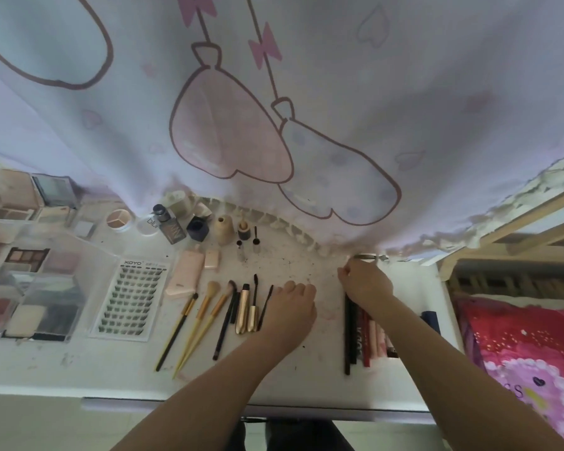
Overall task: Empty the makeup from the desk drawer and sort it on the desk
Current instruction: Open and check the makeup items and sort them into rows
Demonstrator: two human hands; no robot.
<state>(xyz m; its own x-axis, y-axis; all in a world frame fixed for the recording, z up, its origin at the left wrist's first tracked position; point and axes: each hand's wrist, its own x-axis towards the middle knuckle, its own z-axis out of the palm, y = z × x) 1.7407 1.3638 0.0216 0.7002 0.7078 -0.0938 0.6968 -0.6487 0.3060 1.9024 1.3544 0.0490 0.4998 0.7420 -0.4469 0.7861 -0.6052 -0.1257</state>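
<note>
Nearest you, both forearms reach out over the white tabletop [79, 369]. Your left hand [290, 307] rests knuckles-up on it with fingers curled under, just right of the row of brushes [196, 327] and mascara tubes [246, 309]; whether it holds anything cannot be told. To its right, pencils and lip sticks [362, 333] lie side by side, partly under your right forearm. Your right hand [363, 283] reaches past them and seems to pinch a small metal tool [368, 256] at the curtain hem [274, 219]. Farther left lie the lash tray [129, 299], palettes [30, 288] and, at the back, bottles [173, 227]. The drawer is not in view; judging by the groups, sorting is well along. Next, place that tool with its kind, without disturbing the rows.
</note>
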